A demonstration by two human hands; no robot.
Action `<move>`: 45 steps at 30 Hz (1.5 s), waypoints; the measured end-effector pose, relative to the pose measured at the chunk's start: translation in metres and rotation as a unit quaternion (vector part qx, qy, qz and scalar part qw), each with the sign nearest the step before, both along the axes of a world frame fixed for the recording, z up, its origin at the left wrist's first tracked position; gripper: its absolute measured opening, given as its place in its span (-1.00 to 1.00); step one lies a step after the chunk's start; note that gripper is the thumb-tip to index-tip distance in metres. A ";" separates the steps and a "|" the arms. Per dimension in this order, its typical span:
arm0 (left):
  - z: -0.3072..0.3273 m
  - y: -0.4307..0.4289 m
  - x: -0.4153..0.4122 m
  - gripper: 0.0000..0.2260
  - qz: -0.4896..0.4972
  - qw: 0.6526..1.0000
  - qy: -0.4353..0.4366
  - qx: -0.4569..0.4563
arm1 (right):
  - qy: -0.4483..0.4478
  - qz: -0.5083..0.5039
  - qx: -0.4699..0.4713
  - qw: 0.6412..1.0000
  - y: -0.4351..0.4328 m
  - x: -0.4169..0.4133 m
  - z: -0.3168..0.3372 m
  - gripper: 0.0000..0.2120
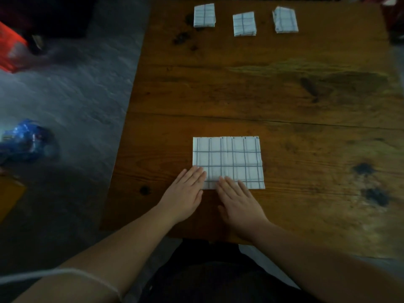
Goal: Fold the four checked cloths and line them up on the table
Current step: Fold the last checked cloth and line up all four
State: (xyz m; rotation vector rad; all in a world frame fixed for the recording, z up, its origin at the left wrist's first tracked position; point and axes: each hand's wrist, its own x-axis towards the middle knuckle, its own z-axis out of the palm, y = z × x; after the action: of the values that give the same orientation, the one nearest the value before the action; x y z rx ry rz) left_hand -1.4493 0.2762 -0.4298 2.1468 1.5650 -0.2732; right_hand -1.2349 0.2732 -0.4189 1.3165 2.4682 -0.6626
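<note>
A white checked cloth, partly folded into a flat rectangle, lies near the front of the wooden table. My left hand lies flat with straight fingers on the cloth's near left corner. My right hand rests flat beside it, fingertips on the cloth's near edge. At the far edge three small folded checked cloths stand in a row: the left folded cloth, the middle folded cloth and the right folded cloth.
Grey floor lies left of the table, with a blue crumpled bag and an orange-red object on it. Dark knots mark the table's right side. The table's front edge runs just above my lap.
</note>
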 end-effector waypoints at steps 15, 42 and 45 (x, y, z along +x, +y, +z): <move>-0.010 0.093 -0.075 -0.46 -0.227 0.971 0.077 -0.014 | -0.024 0.083 -0.036 0.996 0.009 -0.035 -0.022 -0.36; 0.011 -0.008 0.084 -0.47 0.046 0.997 -0.054 0.003 | 0.038 -0.542 -0.034 0.839 0.043 0.033 0.010 -0.68; 0.014 -0.004 0.089 -0.46 0.082 0.995 -0.061 -0.007 | 0.023 -0.556 -0.048 0.830 0.045 0.023 0.012 -0.67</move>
State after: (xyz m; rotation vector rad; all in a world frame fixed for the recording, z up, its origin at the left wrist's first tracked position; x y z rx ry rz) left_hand -1.3605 0.2724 -0.4160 1.9725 1.6509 -0.0965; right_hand -1.2115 0.3186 -0.4073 2.6568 1.4134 -0.9989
